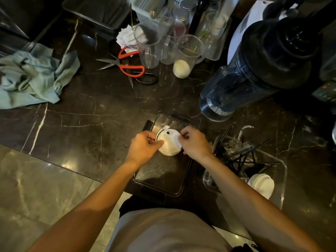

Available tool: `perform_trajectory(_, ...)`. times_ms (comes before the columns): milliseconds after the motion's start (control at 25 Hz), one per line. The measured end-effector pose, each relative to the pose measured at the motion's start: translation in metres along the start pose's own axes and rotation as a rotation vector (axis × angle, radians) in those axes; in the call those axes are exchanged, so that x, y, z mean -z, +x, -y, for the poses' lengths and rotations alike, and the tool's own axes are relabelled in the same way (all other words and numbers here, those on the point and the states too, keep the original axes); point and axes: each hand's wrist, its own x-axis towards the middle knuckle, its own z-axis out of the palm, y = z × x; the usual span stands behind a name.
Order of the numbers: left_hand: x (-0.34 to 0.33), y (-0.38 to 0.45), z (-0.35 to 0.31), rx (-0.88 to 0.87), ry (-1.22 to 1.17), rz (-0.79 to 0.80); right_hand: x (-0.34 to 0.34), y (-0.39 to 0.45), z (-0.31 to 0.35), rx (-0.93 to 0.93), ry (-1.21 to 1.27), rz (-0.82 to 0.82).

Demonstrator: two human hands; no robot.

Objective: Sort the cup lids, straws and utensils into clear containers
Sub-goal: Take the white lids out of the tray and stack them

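both hands' fingers (160, 142) pinch white cup lids (170, 142)

White lids (170, 142); red scissors (130, 65); teal cloth (31, 77); dark veined marble counter (91, 115).

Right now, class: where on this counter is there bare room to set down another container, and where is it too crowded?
Free: the dark counter between the cloth, the scissors and the hands, left and right, which hold a lid. Crowded: the back, with jars and a blender, and the right, with the straw bin.
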Motion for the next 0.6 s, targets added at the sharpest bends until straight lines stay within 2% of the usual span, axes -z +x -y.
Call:
perform_trajectory(160,0.004,0.0,0.001,0.03,-0.005,0.049,0.0,-0.003,0.005,-0.026,-0.021,0.029)
perform_trajectory(240,0.003,-0.004,-0.006,0.002,0.105,0.012,0.002,-0.007,0.012,-0.006,-0.068,0.021)
perform_trajectory(320,0.0,-0.008,-0.021,-0.087,0.224,-0.072,0.014,-0.017,0.017,0.061,-0.143,-0.008)
perform_trajectory(400,-0.009,-0.013,-0.047,-0.232,0.176,-0.076,0.039,-0.034,0.014,0.108,-0.114,-0.098)
perform_trajectory(520,-0.048,-0.022,-0.097,-0.373,0.071,0.141,0.092,-0.067,-0.021,0.092,0.016,-0.304)
perform_trajectory(600,-0.087,-0.029,-0.121,-0.422,0.087,0.333,0.124,-0.087,-0.062,-0.014,0.029,-0.362)
